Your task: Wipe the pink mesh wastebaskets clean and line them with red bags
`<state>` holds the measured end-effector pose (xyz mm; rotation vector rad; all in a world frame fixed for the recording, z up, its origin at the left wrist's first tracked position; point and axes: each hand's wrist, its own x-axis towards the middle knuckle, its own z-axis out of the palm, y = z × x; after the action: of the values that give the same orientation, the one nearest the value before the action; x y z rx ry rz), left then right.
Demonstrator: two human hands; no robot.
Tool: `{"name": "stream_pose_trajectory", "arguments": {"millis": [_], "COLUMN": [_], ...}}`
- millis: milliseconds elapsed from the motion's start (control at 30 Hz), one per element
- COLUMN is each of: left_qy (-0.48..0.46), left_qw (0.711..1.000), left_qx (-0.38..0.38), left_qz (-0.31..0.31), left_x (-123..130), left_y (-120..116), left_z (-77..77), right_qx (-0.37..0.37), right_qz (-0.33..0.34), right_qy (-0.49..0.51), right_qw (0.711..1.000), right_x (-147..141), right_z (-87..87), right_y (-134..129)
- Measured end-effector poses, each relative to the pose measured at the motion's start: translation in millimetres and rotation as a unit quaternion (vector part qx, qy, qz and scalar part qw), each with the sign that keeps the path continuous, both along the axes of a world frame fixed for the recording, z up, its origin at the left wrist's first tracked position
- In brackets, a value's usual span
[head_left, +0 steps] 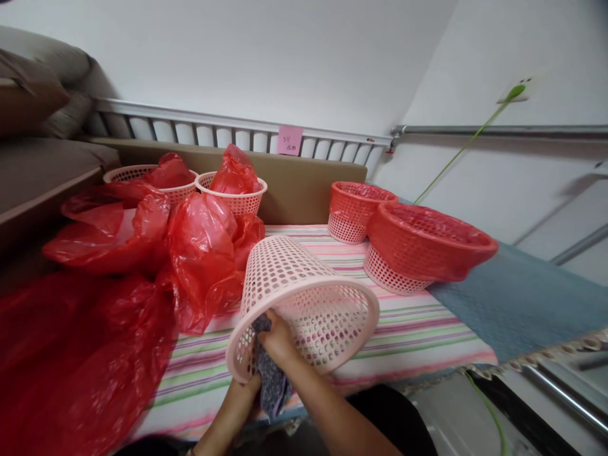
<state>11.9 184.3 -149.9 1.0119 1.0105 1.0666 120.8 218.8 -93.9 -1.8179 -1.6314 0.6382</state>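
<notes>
Basket [287, 266] on its side, rag [273, 373] at its mouth

Rag, grey and speckled, hangs nearest, its lower end below the rim. The right hand [278, 339] grips its upper part just inside the basket. The left hand [249, 387] is at the rim's lower left, beside the rag; its fingers are mostly hidden, so I cannot tell whether they clasp rim, rag or both.

The pale pink basket lies tilted on the striped sheet [427, 323], mouth toward the person. Being round, it could roll or swing if the left hand gives it little support, perhaps off the near edge. The rag could also snag in the holes (the wall is perforated all over) if pulled hard across them.

To the left, loose red bags [202, 253] crowd the basket's side; a wide turn could drag them along. Beyond on the right stand two bag-lined baskets [422, 244]; a hard knock might tip the nearer one, whose flared top overhangs its base. Farthest back, a pink note [289, 140] hangs at the white radiator [204, 134].
</notes>
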Motion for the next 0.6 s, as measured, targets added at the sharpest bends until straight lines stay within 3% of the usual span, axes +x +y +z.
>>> {"name": "stream_pose_trajectory", "arguments": {"millis": [133, 300, 433, 500, 600], "left_qy": [0.009, 0.032, 0.056, 0.044, 0.012], "left_qw": [1.0, 0.999, 0.997, 0.993, 0.992], "left_qx": [-0.003, 0.023, -0.056, -0.105, -0.113], "left_qz": [-0.002, 0.026, 0.009, -0.026, -0.05], "left_x": [0.6, -11.3, -14.5, -9.6, -1.2], "left_y": [-4.9, -11.0, -11.8, -14.8, -20.0], "left_z": [-1.7, 4.8, 14.4, 16.5, 16.2], "right_qx": [0.042, 0.026, 0.015, 0.008, 0.006], "right_qz": [0.033, 0.037, 0.039, 0.011, -0.065], "right_qy": [-0.06, -0.244, -0.32, -0.328, -0.313], "right_qw": [0.997, 0.969, 0.947, 0.945, 0.948], "right_x": [1.2, 44.2, 75.2, 83.3, 82.3], "right_z": [-3.0, -9.2, -3.3, -2.5, -6.9], "right_y": [-15.5, -30.5, -29.1, -25.8, -19.9]}}
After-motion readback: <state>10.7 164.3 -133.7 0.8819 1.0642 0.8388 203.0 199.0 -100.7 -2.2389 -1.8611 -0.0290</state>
